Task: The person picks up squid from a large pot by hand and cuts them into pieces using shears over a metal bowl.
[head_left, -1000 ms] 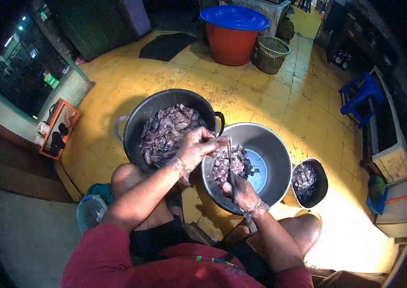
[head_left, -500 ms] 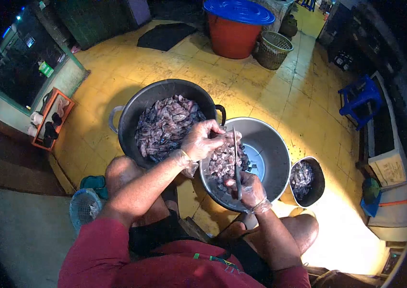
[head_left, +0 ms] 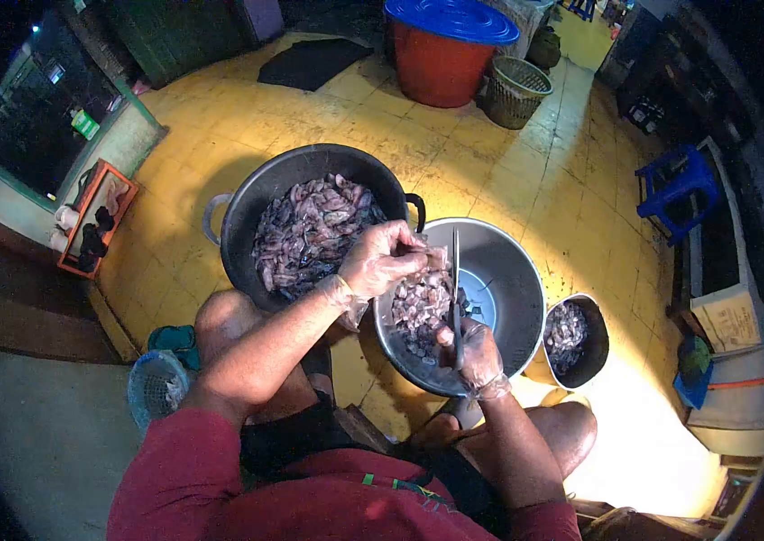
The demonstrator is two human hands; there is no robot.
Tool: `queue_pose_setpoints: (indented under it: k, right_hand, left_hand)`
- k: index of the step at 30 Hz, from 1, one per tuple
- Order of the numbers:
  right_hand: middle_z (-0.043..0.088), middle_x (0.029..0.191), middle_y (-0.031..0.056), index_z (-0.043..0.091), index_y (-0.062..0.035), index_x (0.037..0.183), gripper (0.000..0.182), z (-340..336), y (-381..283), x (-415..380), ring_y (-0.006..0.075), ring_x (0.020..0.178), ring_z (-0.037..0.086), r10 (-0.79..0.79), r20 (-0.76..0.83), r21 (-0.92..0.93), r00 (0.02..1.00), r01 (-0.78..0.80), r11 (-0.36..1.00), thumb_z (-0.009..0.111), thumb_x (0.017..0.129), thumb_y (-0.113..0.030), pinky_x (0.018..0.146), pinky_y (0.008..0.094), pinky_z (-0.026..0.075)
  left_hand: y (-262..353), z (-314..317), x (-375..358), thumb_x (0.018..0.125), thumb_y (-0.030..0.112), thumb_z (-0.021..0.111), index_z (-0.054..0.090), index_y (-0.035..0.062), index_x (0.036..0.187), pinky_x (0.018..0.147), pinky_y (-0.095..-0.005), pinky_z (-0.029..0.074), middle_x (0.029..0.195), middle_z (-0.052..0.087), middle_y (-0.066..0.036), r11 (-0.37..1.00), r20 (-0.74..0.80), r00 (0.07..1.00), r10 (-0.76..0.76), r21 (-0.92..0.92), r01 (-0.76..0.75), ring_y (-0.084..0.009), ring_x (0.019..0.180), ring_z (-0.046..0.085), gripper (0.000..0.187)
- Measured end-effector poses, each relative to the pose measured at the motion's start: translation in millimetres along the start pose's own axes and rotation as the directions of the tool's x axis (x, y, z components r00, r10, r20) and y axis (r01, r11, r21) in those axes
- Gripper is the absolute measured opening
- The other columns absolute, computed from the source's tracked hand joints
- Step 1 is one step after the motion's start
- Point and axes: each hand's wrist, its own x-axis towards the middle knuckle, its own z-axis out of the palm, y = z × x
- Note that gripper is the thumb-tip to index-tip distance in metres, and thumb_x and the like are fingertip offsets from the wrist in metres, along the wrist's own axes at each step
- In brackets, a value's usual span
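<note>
Pale flesh piece (head_left: 437,256) above left part of grey basin (head_left: 523,311), pinched by fingers of left hand (head_left: 380,263), seemingly to steady it beside blade. Right hand (head_left: 479,357) closed round bladed tool (head_left: 456,293), blade pointing away from body, likely for control. Black pot (head_left: 245,212) left of basin, oval tub (head_left: 597,347) right, probably for easy reach. Counts: one held piece, one tool, two gloved hands, three flesh-holding vessels.
</note>
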Motion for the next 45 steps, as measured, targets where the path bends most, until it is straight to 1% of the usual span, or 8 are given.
queue_pose_setpoints:
  k: [10,12,20,25,27,32,35,45]
  right_hand:
    - [0.066,0.081,0.013,0.065,0.0018,0.101,0.058,12,12,1,0.0224,0.075,0.06,-0.008,0.075,-0.079,0.997,0.014,0.997,0.071,0.079,-0.052,0.075,0.0368,0.047]
    - [0.056,0.065,0.0015,0.061,0.0006,0.09,0.048,14,8,-2,0.0109,0.056,0.052,-0.06,0.025,-0.029,0.998,0.061,0.998,0.073,0.082,-0.045,0.051,0.0271,0.043]
    - [0.056,0.06,0.0011,0.064,0.0016,0.085,0.038,16,5,-3,0.0095,0.053,0.051,-0.116,-0.016,-0.024,0.993,0.116,0.993,0.077,0.08,-0.033,0.049,0.0271,0.041]
    - [0.067,0.073,0.0085,0.068,0.0013,0.094,0.04,9,0,-2,0.0157,0.068,0.059,0.047,-0.048,-0.072,0.998,-0.051,0.996,0.078,0.078,-0.034,0.068,0.0333,0.048]
    - [0.056,0.059,0.0014,0.063,0.0018,0.083,0.037,11,3,-1,0.0102,0.05,0.051,-0.029,-0.109,0.074,0.994,0.037,0.997,0.077,0.082,-0.032,0.048,0.0263,0.041]
    - [0.067,0.081,0.0162,0.065,0.0024,0.099,0.059,11,26,7,0.0258,0.075,0.062,-0.121,0.032,-0.102,0.992,0.124,0.987,0.069,0.08,-0.053,0.074,0.0392,0.048]
    - [0.058,0.072,0.0035,0.062,0.0019,0.096,0.061,14,5,-2,0.0134,0.064,0.053,-0.143,0.049,-0.062,0.988,0.146,0.987,0.07,0.079,-0.056,0.06,0.0316,0.044]
    - [0.068,0.077,0.0128,0.068,-0.0002,0.094,0.048,15,-6,-6,0.02,0.071,0.063,0.001,-0.053,-0.384,0.999,-0.021,0.923,0.076,0.077,-0.044,0.071,0.0351,0.049]
  left_hand:
    - [-11,11,-5,0.082,0.0,0.071,0.056,0.0034,0.084,0.061,-0.0263,0.052,0.081,0.065,-0.006,0.999,-0.011,0.999,0.043,0.003,-0.043,-0.0103,0.067,0.061,0.015]
    - [-10,6,-2,0.082,-0.001,0.07,0.056,0.0033,0.084,0.061,-0.0264,0.052,0.081,0.065,-0.006,0.998,-0.028,0.999,0.045,0.056,-0.043,-0.0105,0.067,0.061,0.015]
    - [-3,6,-3,0.083,0.0,0.071,0.058,0.0013,0.082,0.061,-0.0271,0.053,0.081,0.066,-0.007,0.951,0.069,0.991,-0.118,0.295,0.092,-0.0126,0.07,0.063,0.013]
    - [-3,2,1,0.084,0.001,0.07,0.06,0.0005,0.084,0.069,-0.0257,0.055,0.091,0.067,-0.008,0.992,0.052,0.992,-0.117,0.052,0.115,-0.0129,0.076,0.065,0.01]
    - [2,7,-1,0.086,0.002,0.068,0.06,-0.0006,0.087,0.071,-0.0262,0.055,0.091,0.067,-0.009,0.99,-0.074,0.987,-0.139,0.015,0.141,-0.014,0.078,0.065,0.008]
    - [-7,2,0,0.086,0.002,0.068,0.06,-0.0001,0.089,0.073,-0.0268,0.055,0.088,0.067,-0.009,0.974,-0.073,0.987,-0.144,-0.187,0.128,-0.0141,0.078,0.065,0.009]
    - [-7,5,-3,0.086,0.002,0.067,0.059,-0.0001,0.088,0.07,-0.0277,0.056,0.087,0.066,-0.009,0.985,-0.044,0.989,-0.141,-0.103,0.136,-0.0147,0.077,0.065,0.009]
    - [-2,0,-3,0.081,0.001,0.071,0.059,-0.0014,0.082,0.06,-0.0282,0.055,0.079,0.067,-0.01,0.985,-0.054,0.991,-0.121,0.113,0.127,-0.0151,0.066,0.065,0.012]
